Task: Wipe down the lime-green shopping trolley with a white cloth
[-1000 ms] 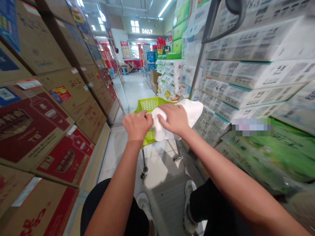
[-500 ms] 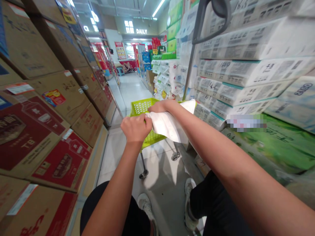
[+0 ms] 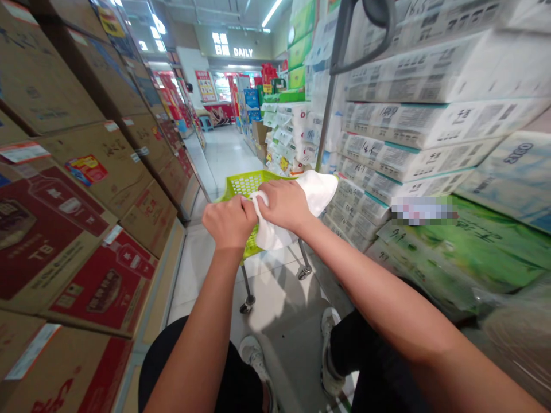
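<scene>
Both hands meet in front of me over a white cloth (image 3: 316,192). My left hand (image 3: 229,222) is a closed fist gripping the cloth's left end, just above the near rim of a lime-green perforated basket (image 3: 243,184) on a wheeled stand. My right hand (image 3: 284,205) curls over the cloth beside it, fingers wrapped on the fabric, while the rest of the cloth spreads out to the right toward the stacked packs.
Stacked brown and red cartons (image 3: 81,189) wall the left side of a narrow store aisle. Wrapped white and green tissue packs (image 3: 430,149) fill the right, with a grey metal handle (image 3: 357,40) above. The basket stand's castors (image 3: 247,306) rest on the tiled floor near my shoes.
My right hand turned over on the cloth and came back down beside the left fist, bunching the fabric. The view drifted slightly left.
</scene>
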### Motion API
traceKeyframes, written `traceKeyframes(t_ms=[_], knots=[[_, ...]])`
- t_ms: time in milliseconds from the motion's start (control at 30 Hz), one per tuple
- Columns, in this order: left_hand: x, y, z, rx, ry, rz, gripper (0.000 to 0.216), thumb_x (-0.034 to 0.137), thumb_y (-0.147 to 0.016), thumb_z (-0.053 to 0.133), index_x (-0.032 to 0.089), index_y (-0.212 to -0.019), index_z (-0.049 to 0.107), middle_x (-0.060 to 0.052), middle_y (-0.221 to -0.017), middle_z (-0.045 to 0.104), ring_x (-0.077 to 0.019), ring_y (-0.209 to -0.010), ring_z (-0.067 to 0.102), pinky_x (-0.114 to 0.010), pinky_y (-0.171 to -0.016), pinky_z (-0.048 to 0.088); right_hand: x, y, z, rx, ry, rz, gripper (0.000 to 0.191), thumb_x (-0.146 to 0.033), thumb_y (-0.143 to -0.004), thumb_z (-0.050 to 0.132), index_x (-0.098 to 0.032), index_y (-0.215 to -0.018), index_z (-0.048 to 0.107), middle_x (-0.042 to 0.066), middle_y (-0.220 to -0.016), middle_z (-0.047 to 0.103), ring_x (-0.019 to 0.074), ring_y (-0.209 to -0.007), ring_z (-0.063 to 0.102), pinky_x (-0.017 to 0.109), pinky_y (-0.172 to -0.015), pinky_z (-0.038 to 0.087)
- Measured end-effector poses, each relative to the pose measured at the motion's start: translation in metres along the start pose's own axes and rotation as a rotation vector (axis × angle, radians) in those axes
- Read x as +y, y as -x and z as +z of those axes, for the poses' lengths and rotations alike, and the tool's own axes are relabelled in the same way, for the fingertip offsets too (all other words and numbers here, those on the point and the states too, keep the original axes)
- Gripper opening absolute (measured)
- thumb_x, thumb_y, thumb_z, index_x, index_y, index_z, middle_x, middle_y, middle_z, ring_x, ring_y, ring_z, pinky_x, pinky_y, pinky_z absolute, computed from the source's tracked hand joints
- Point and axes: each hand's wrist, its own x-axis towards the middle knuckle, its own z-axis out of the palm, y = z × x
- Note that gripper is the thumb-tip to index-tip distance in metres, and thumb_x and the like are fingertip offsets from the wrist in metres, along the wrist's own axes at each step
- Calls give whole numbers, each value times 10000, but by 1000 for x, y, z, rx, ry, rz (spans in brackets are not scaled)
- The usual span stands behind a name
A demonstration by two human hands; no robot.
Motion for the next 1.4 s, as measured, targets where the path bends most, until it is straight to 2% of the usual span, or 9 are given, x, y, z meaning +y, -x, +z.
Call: traceKeyframes(t_ms=[167, 300, 367, 500, 767, 867, 1067, 1233, 1400], knots=[[8, 7, -6, -31, 16, 46, 441, 362, -949, 398, 158, -854, 778, -162, -783, 728, -287, -758, 653, -379, -722, 355, 16, -60, 2, -442, -37, 26, 620, -595, -992, 420, -129, -1225, 755, 202, -1260, 732, 359, -1151, 682, 399, -905, 487], [21, 11, -8, -49, 38, 29, 446, 375, -946, 396, 158, -866, 777, -159, -796, 725, -292, -784, 659, -393, -765, 381, 27, -96, 11, -710, -66, -184, 383, -341, -959, 554, -165, -1216, 775, 111, -1311, 731, 264, -1158, 685, 289, -901, 478], [28, 11, -9, -60, 34, -3, 471, 384, -955, 372, 155, -897, 780, -164, -813, 730, -301, -799, 668, -404, -785, 396, 31, -96, 13, -654, -66, -135, 411, -373, -977, 523, -149, -1217, 770, 132, -1310, 728, 272, -1136, 690, 295, -871, 478], [39, 9, -13, -86, 2, -20, 523, 389, -981, 311, 145, -936, 772, -171, -824, 734, -312, -821, 689, -414, -815, 421, 39, -63, 4, -291, -105, 41, 593, -514, -1037, 335, -124, -1140, 769, 184, -1186, 758, 293, -1053, 698, 326, -797, 454], [42, 8, -20, -42, 251, -74, 432, 409, -1012, 340, 189, -1274, 604, -123, -890, 761, -323, -866, 709, -433, -864, 445, 22, 13, -8, 9, -21, -41, 429, -364, -1044, 340, -198, -1120, 728, 96, -1142, 753, 258, -1120, 652, 364, -947, 390], [39, 12, -20, 45, 509, -60, 359, 377, -1008, 365, 201, -1274, 530, -114, -1055, 756, -301, -990, 705, -447, -965, 453, 20, 6, -9, -33, -6, 37, 405, -404, -999, 400, -213, -1083, 747, 99, -1077, 767, 287, -1077, 675, 394, -938, 410], [6, 16, 0, 354, 959, -38, 318, 331, -993, 259, 202, -1230, 427, -132, -1182, 633, -211, -1102, 668, -363, -976, 534, 36, -35, -16, -361, -76, 42, 508, -574, -911, 471, -163, -926, 769, 145, -966, 771, 275, -845, 678, 350, -745, 437], [-54, -2, 53, 136, 835, 152, 544, 492, -1036, 259, 143, -1361, 519, -152, -1384, 617, -250, -1326, 564, -407, -1168, 419, 57, -44, -15, -413, -243, -203, 394, -464, -884, 460, -168, -713, 656, 5, -667, 593, 139, -623, 440, 293, -613, 316], [-82, -6, 96, -191, 801, 403, 672, 635, -1030, 243, 171, -1416, 538, -148, -1474, 578, -258, -1432, 480, -434, -1239, 325, 80, -46, -11, -467, -313, -237, 289, -375, -849, 492, -190, -631, 534, -43, -609, 418, 118, -627, 347, 278, -612, 289]])
